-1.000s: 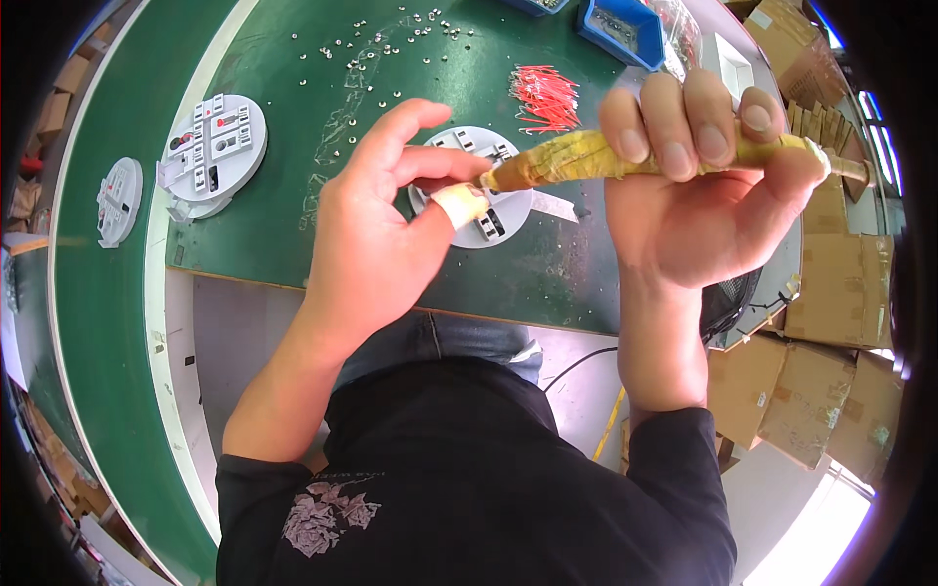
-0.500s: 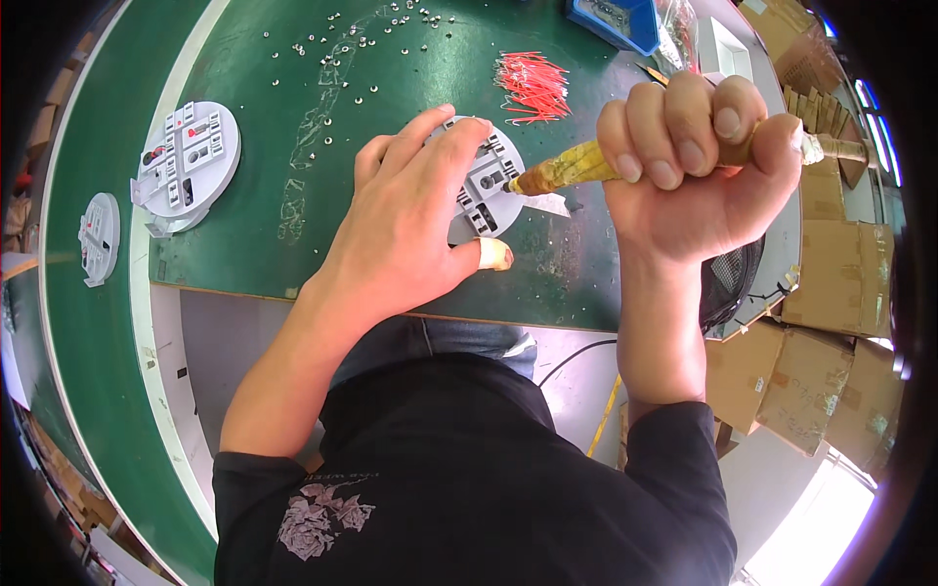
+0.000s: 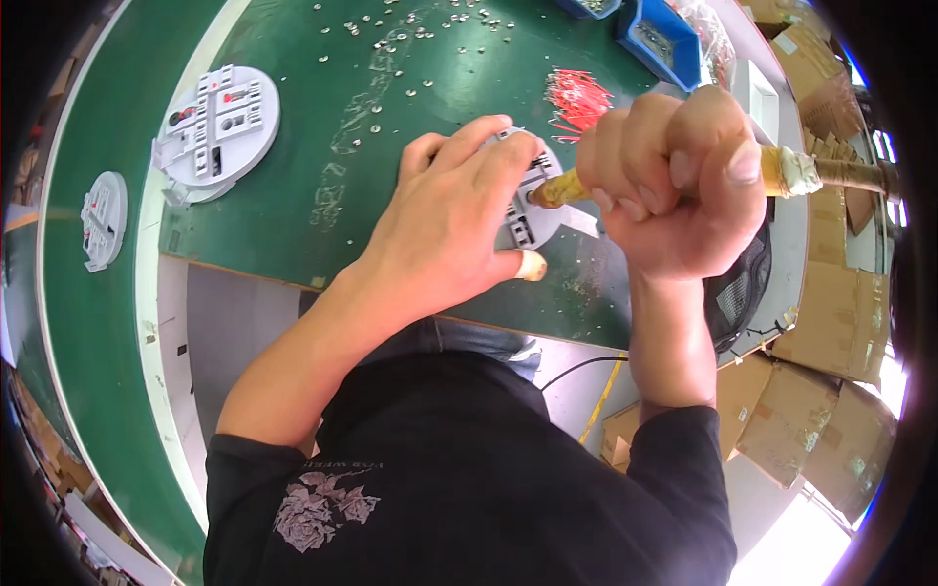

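Note:
A round grey plastic base (image 3: 549,217) with dark slots lies on the green bench near its front edge. My left hand (image 3: 440,223) arches over its left side, fingers at the far rim and taped thumb at the near rim, gripping it. My palm hides much of the base. Closed in a fist, my right hand (image 3: 679,186) holds a screwdriver (image 3: 562,188) wrapped in yellow tape, tilted with its tip down at the middle of the base. A brown hose-like piece (image 3: 848,176) runs from the screwdriver's back end.
Red wires (image 3: 578,98) lie bunched beyond my right hand. Small metal pieces (image 3: 427,84) are scattered across the far bench. Blue bins (image 3: 660,44) stand at the far right. Two similar grey bases (image 3: 223,132) (image 3: 104,220) sit to the left. Cardboard boxes (image 3: 831,322) are stacked at right.
The view has shifted, so bench things appear farther right. The right fist has turned, and the screwdriver is still at the middle of the base. The left hand keeps its hold.

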A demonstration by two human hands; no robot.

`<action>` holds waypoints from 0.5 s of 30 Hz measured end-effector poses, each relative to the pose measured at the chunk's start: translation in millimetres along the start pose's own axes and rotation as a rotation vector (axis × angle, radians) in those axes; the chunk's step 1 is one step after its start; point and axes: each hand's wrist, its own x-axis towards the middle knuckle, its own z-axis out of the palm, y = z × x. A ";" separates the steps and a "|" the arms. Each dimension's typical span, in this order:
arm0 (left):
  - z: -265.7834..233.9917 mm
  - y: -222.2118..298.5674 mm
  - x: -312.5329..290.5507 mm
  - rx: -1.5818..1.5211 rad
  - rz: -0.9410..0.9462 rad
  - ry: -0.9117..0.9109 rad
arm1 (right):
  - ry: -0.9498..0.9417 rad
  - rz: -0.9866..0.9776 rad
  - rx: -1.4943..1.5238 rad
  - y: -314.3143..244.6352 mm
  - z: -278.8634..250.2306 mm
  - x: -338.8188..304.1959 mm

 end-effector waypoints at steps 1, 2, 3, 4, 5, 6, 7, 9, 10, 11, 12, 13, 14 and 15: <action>1.1 -3.6 1.1 -0.013 0.007 0.013 | -0.002 0.001 0.008 5.1 1.3 2.9; 0.9 -8.5 1.4 -0.027 0.015 0.026 | -0.050 -0.006 0.049 12.3 1.1 6.3; -0.6 -14.4 1.0 -0.023 0.010 0.022 | -0.096 -0.013 0.090 20.6 0.6 9.5; -1.4 -18.2 0.3 -0.018 0.001 0.019 | -0.140 -0.016 0.129 26.7 0.7 10.3; -1.8 -22.1 -0.1 -0.014 -0.008 0.015 | -0.134 -0.011 0.134 33.5 3.8 10.5; -2.5 -26.3 1.9 -0.007 -0.015 0.011 | -0.036 -0.017 0.107 41.4 9.0 12.5; -2.0 -31.2 4.1 -0.006 -0.018 0.005 | 0.063 -0.022 0.080 49.8 15.5 14.8; 1.4 -42.3 8.6 -0.001 -0.058 0.011 | 0.175 -0.027 0.051 64.4 28.6 19.9; 2.6 -46.9 10.7 0.000 -0.074 0.013 | 0.280 -0.030 -0.050 71.7 36.5 23.1; 3.4 -52.4 12.3 0.003 -0.071 0.006 | 0.381 -0.034 -0.148 80.5 42.9 27.2; 3.9 -57.5 14.1 0.002 -0.102 -0.009 | 0.481 -0.037 -0.247 86.5 45.2 31.2; 4.2 -62.2 15.6 0.001 -0.133 -0.022 | 0.488 -0.039 -0.246 90.8 43.8 35.9; 4.0 -65.5 15.7 0.000 -0.171 -0.033 | 0.456 -0.013 -0.261 94.5 41.7 42.1; 3.7 -69.5 14.5 0.002 -0.173 -0.034 | 0.423 0.012 -0.276 96.9 39.9 48.2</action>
